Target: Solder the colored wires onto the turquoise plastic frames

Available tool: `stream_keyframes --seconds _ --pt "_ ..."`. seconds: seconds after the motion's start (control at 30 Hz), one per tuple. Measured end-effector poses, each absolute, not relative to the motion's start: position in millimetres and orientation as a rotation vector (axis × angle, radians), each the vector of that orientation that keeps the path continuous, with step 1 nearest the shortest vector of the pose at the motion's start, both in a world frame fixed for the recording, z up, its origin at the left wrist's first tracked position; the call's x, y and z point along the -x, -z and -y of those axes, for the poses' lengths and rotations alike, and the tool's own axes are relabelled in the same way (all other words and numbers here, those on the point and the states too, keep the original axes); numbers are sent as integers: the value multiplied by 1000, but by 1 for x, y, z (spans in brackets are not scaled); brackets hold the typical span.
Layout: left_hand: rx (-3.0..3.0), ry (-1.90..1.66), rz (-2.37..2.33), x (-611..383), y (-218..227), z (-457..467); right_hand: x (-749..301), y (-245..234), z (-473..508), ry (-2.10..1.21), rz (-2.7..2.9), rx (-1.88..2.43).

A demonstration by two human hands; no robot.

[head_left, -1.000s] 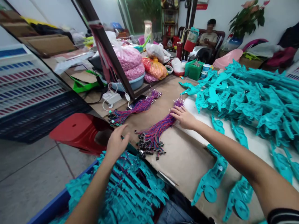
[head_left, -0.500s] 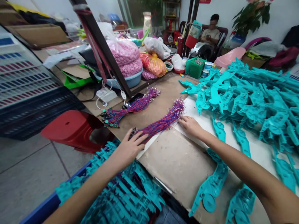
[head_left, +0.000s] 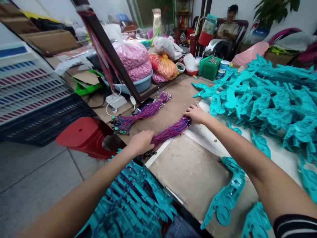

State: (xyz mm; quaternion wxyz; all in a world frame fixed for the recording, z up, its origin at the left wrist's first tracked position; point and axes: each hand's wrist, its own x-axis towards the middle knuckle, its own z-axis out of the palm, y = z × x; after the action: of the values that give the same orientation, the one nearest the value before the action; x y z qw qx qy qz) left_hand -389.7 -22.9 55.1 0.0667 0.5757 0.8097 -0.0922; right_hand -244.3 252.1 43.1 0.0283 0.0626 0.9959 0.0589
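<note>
A bundle of thin red, blue and purple wires (head_left: 170,132) lies across the table near its left edge. My left hand (head_left: 142,142) is closed around the bundle's near end, where dark connectors poke out below the palm. At the far end, my right hand (head_left: 195,114) grips the wires from above, its fingers curled over the pale tips. Behind it rests a second bundle of similar wires (head_left: 148,112), with green and black connectors, touched by neither hand. Turquoise plastic parts (head_left: 224,191) lie on the table under my right forearm.
A large heap of turquoise parts (head_left: 267,96) covers the right side. More turquoise parts (head_left: 128,205) fill the space below the table edge. A red stool (head_left: 81,134) stands left. Bags of pink pieces (head_left: 133,59) sit behind a slanted post (head_left: 109,49). A person (head_left: 229,28) sits at the back.
My left hand has gone from spread fingers to a closed grip on the near end of the wires. My right hand has moved over the far end and closed on it.
</note>
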Motion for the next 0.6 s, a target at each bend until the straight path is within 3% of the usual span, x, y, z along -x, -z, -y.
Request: stream_keyframes --seconds 0.17,0.3,0.6 --pt "-1872 363 -2745 349 -66 48 221 -31 -242 -277 -3224 -311" --pt "-2159 292 -2588 324 -41 77 183 -15 -224 -329 -3239 -390" --pt "-2225 -176 -2674 326 -48 75 134 -16 -207 -134 -3316 -387"
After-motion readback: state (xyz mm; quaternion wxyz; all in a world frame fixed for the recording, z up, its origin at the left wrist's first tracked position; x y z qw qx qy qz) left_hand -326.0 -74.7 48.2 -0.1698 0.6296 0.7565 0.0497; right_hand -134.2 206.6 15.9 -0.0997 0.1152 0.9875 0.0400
